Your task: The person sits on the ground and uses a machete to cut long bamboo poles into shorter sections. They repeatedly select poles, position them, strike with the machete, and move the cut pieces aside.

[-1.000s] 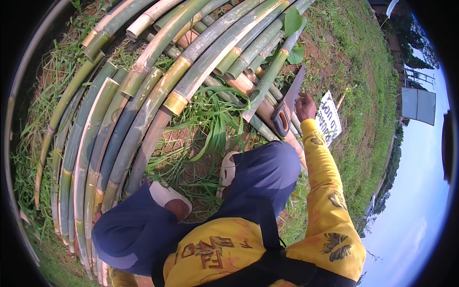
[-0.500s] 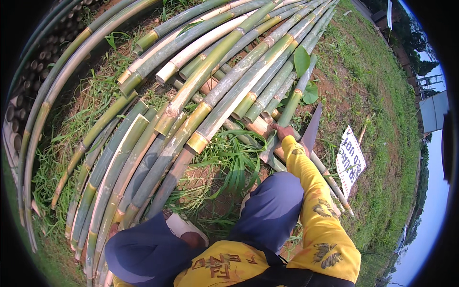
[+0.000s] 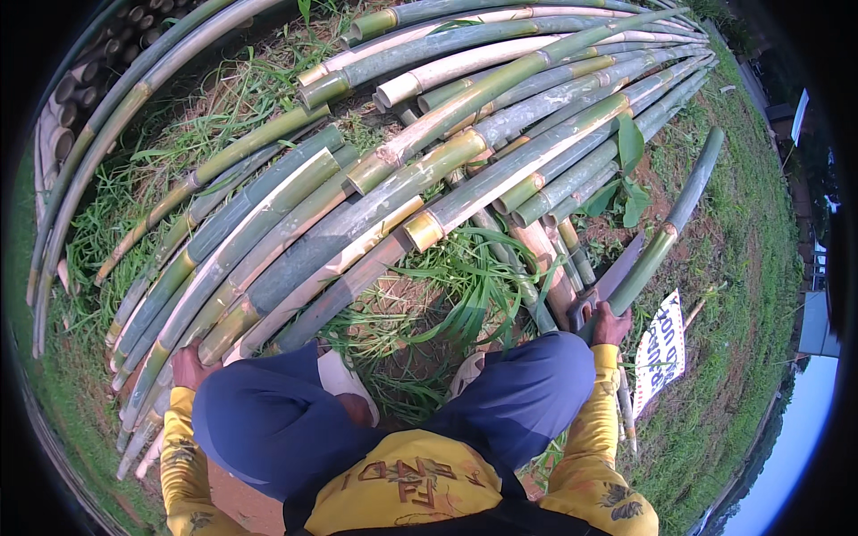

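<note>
right hand (image 3: 612, 323) wrapped around lower end of short bamboo piece (image 3: 668, 232), now swung right, clear of poles (image 3: 545, 105), beside saw (image 3: 623, 268); piece seems free for handling. left hand (image 3: 189, 364) at poles' near ends; cannot tell grip.

We wear a yellow top (image 3: 375, 466), its five o'clock sleeve (image 3: 583, 475) dark-printed, black straps (image 3: 447, 523), blue trousers (image 3: 277, 420), pale shoes (image 3: 340, 373).
</note>
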A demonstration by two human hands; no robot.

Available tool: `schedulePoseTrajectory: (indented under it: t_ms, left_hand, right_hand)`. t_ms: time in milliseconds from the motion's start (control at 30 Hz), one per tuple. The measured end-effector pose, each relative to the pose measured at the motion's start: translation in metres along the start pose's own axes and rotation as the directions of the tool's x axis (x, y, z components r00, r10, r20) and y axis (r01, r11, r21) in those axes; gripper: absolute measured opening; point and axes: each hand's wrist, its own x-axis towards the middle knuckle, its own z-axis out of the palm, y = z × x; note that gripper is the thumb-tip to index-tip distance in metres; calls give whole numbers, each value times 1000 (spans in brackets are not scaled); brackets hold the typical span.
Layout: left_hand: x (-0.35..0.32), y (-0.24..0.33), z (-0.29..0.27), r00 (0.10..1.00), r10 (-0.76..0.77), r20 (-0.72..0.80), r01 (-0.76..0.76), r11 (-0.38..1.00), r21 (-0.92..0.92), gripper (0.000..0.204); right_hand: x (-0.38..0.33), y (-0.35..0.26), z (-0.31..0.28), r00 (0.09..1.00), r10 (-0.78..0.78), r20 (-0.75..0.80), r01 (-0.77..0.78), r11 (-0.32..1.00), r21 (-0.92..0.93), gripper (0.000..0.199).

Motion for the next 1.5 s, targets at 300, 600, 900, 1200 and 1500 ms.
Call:
schedulePoseTrajectory:
  t_ms: [300,600,900,1200,1500]
  left_hand:
    - [80,205,-68,944,301,133,-259,930,-261,56]
    - [171,276,-155,936,332,115,-290,915,-281,49]
    - [166,284,-201,928,372,-13,-360,889,-284,39]
    - [212,263,-151,952,305,20,-303,951,-67,56]
    - [223,265,-149,929,367,37,-366,930,-47,54]
  right_hand:
    - [-47,-2,-76,960,-258,112,280,912,-299,49]
    - [-133,54,-199,908,-233,349,404,709,-578,60]
    - [-29,8,-49,684,-346,643,685,606,-403,74]
    - [0,-127,139,545,-403,735,822,429,-374,65]
    - [4,-189,119,456,-440,773,890,201,-410,85]
